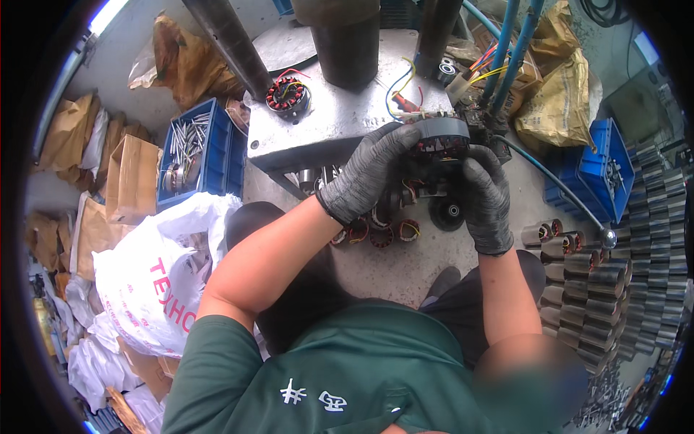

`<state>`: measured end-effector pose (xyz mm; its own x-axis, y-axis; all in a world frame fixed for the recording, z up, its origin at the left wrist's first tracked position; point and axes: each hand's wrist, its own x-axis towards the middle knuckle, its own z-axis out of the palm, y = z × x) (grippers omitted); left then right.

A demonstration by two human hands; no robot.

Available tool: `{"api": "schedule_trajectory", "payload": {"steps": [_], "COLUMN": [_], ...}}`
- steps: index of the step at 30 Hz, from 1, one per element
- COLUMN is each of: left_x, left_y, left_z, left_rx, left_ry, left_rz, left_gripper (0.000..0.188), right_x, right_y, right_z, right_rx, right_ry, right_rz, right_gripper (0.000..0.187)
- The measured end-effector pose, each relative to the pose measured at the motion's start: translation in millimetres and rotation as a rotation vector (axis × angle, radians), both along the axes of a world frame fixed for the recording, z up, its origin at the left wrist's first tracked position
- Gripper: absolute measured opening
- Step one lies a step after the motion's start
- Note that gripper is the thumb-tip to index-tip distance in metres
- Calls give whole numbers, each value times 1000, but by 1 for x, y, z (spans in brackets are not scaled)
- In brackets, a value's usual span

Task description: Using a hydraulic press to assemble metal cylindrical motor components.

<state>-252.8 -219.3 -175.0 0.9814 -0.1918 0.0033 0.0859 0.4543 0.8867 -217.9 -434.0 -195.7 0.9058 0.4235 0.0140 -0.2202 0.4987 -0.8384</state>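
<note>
Over the right front edge of the metal press table (278, 137), my left hand (369, 173), in a dark grey glove, grips a motor stator (442, 132). That stator is a grey ring with dark and reddish windings inside. My right hand (488, 195), gloved too, curls its fingers against the stator's lower right side. Just beneath the hands shows a dark round part with a bearing at its centre (450, 212); whether a hand touches it is unclear. Another stator (287, 98) with red windings rests on the table's left side. Yellow and blue wires (399, 90) lie behind the held one.
Thick dark press columns (231, 47) rise from the table. Several wound stators (381, 233) lie low beneath my hands. Blue crates with metal parts stand left (199, 148) and right (603, 170). Stacked metal cylinders (600, 289) line the right; a white sack (155, 267) sits left.
</note>
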Motion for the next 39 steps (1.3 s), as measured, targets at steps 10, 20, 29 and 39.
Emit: {"api": "schedule_trajectory", "payload": {"steps": [10, 20, 29, 39], "left_x": [-6, -9, -6, -13], "left_y": [-13, -17, -5, -15], "left_z": [0, 2, -3, -2], "left_rx": [162, 125, 115, 259], "left_ry": [-44, -43, 94, 74], "left_rz": [152, 117, 57, 80], "left_gripper": [60, 63, 66, 62], "right_x": [-3, 0, 3, 5], "right_y": [28, 29, 18, 18], "right_z": [-18, -31, -31, -26], "right_rx": [-219, -267, -312, -485], "right_ry": [-95, -114, -170, -304], "right_rz": [-266, -317, -246, -331], "right_gripper": [24, 25, 23, 30]}}
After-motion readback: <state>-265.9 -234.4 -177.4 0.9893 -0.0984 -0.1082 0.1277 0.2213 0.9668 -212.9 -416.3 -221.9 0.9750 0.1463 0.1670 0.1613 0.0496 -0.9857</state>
